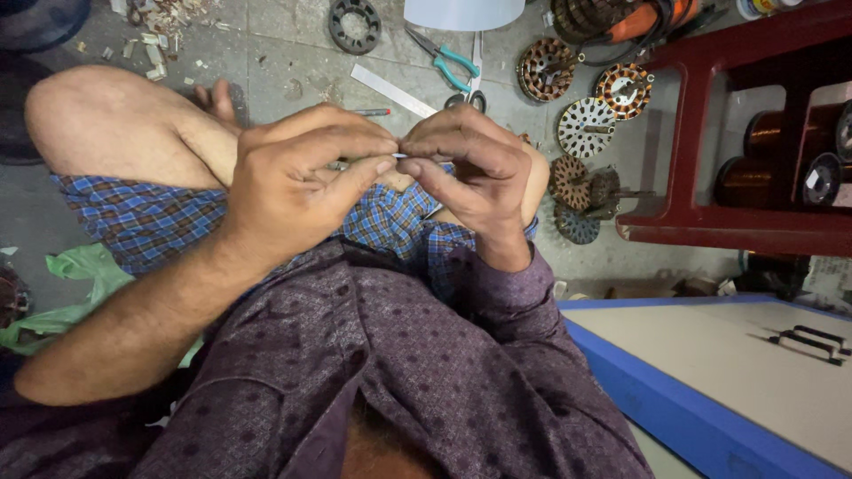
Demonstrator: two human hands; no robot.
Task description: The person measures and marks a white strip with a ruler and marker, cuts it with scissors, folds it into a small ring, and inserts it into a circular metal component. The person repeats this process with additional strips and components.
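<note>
**Pinching a thin pale strip between both hands**

The little strip (398,155) sits right between my fingertips, above my knees, and only a sliver of it shows. Its long axis looks to run left to right, hand to hand; I can't tell which end leads. How far along I am is hard to judge: the piece is mostly hidden. My left hand (297,173) is closed in a pinch on one end, my right hand (475,168) pinches the other. Beyond them, on the floor, lie green-handled pliers (448,60), a flat white strip (390,90) and several wound motor cores (586,127) beside a red shelf (701,124).
</note>
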